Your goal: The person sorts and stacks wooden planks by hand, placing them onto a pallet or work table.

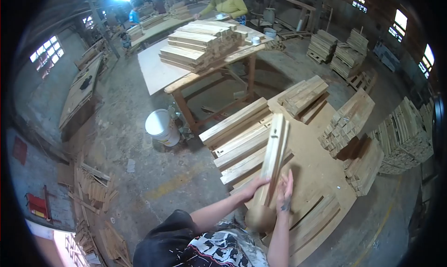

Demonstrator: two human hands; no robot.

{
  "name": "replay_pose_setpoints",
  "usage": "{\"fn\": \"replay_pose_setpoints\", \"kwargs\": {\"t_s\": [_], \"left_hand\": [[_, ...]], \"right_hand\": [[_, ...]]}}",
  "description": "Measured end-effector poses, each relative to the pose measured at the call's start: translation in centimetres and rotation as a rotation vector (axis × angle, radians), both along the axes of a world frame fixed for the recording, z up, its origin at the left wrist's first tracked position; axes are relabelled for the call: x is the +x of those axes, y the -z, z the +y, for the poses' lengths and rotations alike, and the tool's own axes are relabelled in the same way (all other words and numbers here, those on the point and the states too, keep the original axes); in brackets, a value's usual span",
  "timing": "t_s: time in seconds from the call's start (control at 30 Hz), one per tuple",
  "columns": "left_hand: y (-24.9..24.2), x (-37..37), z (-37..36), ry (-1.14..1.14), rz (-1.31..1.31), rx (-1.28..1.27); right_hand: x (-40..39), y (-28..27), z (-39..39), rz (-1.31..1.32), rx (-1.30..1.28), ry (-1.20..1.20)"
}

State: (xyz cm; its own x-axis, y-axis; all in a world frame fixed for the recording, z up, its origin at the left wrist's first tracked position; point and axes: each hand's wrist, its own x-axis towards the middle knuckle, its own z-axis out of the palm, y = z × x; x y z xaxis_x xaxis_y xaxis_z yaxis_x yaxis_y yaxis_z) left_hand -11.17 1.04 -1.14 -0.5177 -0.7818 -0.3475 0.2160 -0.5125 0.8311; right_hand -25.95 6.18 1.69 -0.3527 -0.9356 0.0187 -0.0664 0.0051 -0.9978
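A long pale wooden bar (271, 150) with a dark slot near its far end slants up from my body over the workboard. My left hand (253, 189) is wrapped round its near part, thumb on the upper face. Beside its right side is my right hand (284, 192), upright, with fingers stretched out and the palm toward the wood. A blurred, rounded tan shape (260, 218) shows below the hands at the bar's near end. To the left, several similar bars (242, 148) lie in a row on the board (312, 174), some with slots.
More bars lie at the board's far end (305, 97) and near right corner (316, 223). Wood stacks (347, 120) stand on the right. Ahead, a table (156, 69) carries piled bars (200, 41); a white bucket (162, 127) stands before it. A person (228, 6) is behind.
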Motion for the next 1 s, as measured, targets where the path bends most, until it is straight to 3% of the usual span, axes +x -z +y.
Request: {"fn": "replay_pose_setpoints", "kwargs": {"t_s": [0.13,0.2,0.27,0.3,0.37,0.47,0.6,0.67,0.73,0.83,0.9,1.0], "left_hand": [[-2.8,7.7,-4.9,-0.210,-0.009,0.193],[-4.4,12.0,-7.6,-0.396,-0.032,0.064],[-6.0,16.3,-10.6,-0.534,-0.035,-0.031],[-4.2,19.3,-13.4,-0.562,-0.030,-0.115],[-5.2,23.6,-17.7,-0.645,-0.081,-0.212],[-3.5,30.1,-26.4,-0.733,-0.002,-0.202],[-2.7,36.8,-39.4,-0.790,0.103,-0.310],[-1.9,40.0,-45.5,-0.870,0.045,-0.239],[-4.8,40.9,-49.9,-1.007,-0.082,-0.189],[-4.9,44.0,-58.2,-1.013,-0.115,-0.325],[-4.6,44.5,-64.0,-1.196,-0.229,-0.267],[-9.0,44.2,-68.5,-1.090,-0.732,-0.160]], "right_hand": [[0.6,-1.2,-1.4,0.323,-0.119,0.021],[-0.3,1.3,0.3,0.340,-0.030,0.074],[-1.7,5.5,3.2,0.281,0.033,0.170],[-2.7,8.4,5.0,0.244,0.054,0.241],[-6.0,16.7,8.8,0.095,0.189,0.439],[-5.2,16.6,9.3,0.289,0.283,0.611],[-0.9,17.3,2.4,0.165,0.216,0.701],[1.9,17.1,0.5,0.104,0.254,0.684],[5.3,16.3,-3.2,0.083,0.246,0.673],[10.0,14.4,-4.1,0.126,0.280,0.618],[12.9,13.1,-3.6,0.168,0.280,0.716],[16.1,12.6,-2.6,0.234,0.297,0.857]]}}
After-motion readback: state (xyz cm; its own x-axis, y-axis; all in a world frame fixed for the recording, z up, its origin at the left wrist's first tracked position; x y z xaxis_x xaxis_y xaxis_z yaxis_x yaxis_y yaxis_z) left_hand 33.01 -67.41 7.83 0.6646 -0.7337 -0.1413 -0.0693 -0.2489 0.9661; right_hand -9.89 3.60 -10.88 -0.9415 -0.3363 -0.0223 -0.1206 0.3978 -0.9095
